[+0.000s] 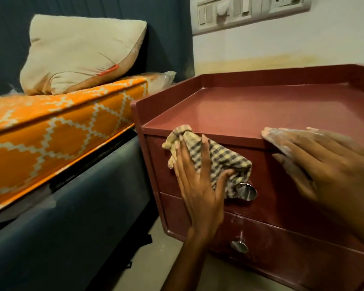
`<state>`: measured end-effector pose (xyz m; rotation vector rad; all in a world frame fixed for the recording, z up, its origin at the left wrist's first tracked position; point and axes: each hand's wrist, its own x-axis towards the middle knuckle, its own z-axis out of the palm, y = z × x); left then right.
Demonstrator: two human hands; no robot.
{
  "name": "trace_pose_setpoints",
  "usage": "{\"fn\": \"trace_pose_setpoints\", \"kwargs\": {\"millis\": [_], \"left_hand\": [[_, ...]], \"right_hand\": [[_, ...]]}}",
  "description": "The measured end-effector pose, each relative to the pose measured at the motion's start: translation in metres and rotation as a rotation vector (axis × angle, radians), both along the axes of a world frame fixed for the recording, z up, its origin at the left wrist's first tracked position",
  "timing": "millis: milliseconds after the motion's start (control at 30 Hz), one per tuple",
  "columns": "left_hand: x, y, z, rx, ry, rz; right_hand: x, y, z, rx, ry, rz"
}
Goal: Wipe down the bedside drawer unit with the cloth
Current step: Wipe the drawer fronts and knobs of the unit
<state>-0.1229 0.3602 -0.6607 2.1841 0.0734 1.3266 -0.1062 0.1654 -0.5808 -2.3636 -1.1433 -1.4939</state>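
Note:
A dark red bedside drawer unit (pixel 250 110) with a raised rim round its top fills the right half of the view. My left hand (pixel 198 185) presses a checked yellow-and-grey cloth (pixel 219 158) flat against the upper drawer front, just left of that drawer's round metal knob (pixel 247 192). The cloth's top corner reaches the front edge of the unit's top. My right hand (pixel 324 164) rests with fingers spread on the front edge of the top, to the right of the cloth; its fingers look dusty. The lower drawer has its own metal knob (pixel 240 245).
A bed stands close on the left, with an orange patterned mattress (pixel 51 131), a beige pillow (pixel 82 53) and a dark blue frame (pixel 72 227). A narrow strip of floor (pixel 166 259) separates bed and unit. A switch panel (pixel 250 11) is on the wall behind.

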Motion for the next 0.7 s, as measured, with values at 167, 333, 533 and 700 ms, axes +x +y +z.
{"fn": "trace_pose_setpoints", "kwargs": {"millis": [167, 333, 533, 700], "left_hand": [[0.016, 0.028, 0.010, 0.011, -0.098, 0.049], [0.019, 0.051, 0.020, -0.492, -0.181, 0.074], [0.008, 0.054, 0.002, -0.215, -0.072, 0.052], [0.014, 0.072, 0.016, -0.146, -0.105, 0.014]], "right_hand": [[0.000, -0.001, -0.002, 0.008, 0.048, 0.026], [0.000, -0.001, -0.001, -0.002, 0.073, 0.040], [-0.002, 0.001, 0.000, 0.036, 0.047, 0.054], [-0.003, 0.004, 0.000, 0.047, 0.007, 0.016]]}}
